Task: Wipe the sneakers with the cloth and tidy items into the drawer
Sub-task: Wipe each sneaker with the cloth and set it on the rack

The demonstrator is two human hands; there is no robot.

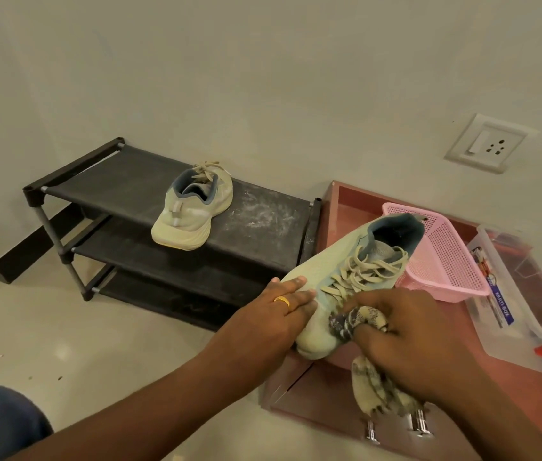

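Note:
A pale green sneaker with beige laces lies tilted over the open reddish drawer. My left hand rests on its toe side with fingers straight, a gold ring on one finger. My right hand grips a bunched patterned cloth pressed against the sneaker's toe; the cloth's tail hangs below the hand. The second sneaker stands on the top shelf of the black shoe rack, heel toward me.
A pink perforated basket and a clear plastic box with an orange latch sit in the drawer. Chrome handles show at the drawer front. A wall socket is at the right. The rack's top is dusty. My blue-clad knee shows bottom left.

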